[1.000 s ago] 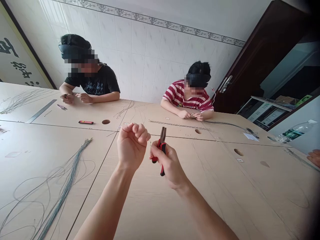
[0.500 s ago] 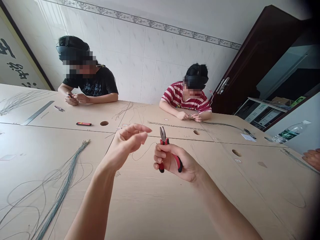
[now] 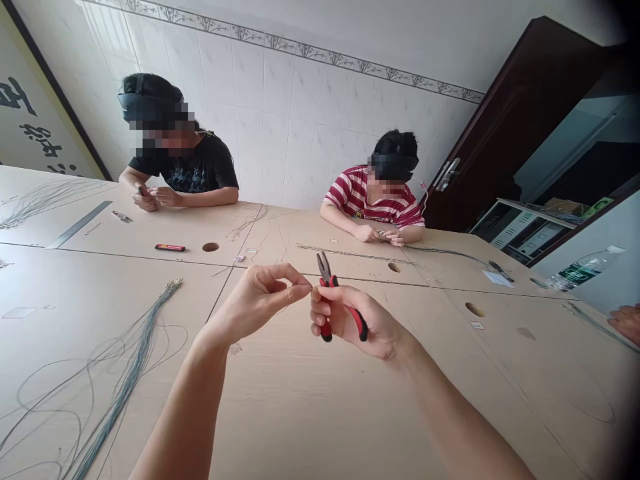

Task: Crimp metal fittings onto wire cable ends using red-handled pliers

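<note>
Red and black pliers (image 3: 358, 324) rest in my right hand (image 3: 357, 317), jaws pointing up and slightly apart. The thumb and index finger of that hand also pinch a tiny piece at their tips. My left hand (image 3: 267, 297) is closed in a pinch, its fingertips meeting those of my right hand at a thin cord. What exactly lies between the fingertips is too small to make out. To the left, a bundle of blue-grey cords (image 3: 134, 373) with metallic ends lies on the table (image 3: 280, 413).
Two people sit across the table, a black sleeve (image 3: 220, 163) at left and a striped shirt (image 3: 350, 190) at right. A red and black knife (image 3: 170, 247), a metal ruler (image 3: 83, 223) and a bottle (image 3: 583, 269) are around. Another person's hand (image 3: 627, 323) shows at the right edge.
My left hand has moved down and right, its fingers closing into a pinch against my right fingertips. My right hand still holds the pliers in nearly the same place.
</note>
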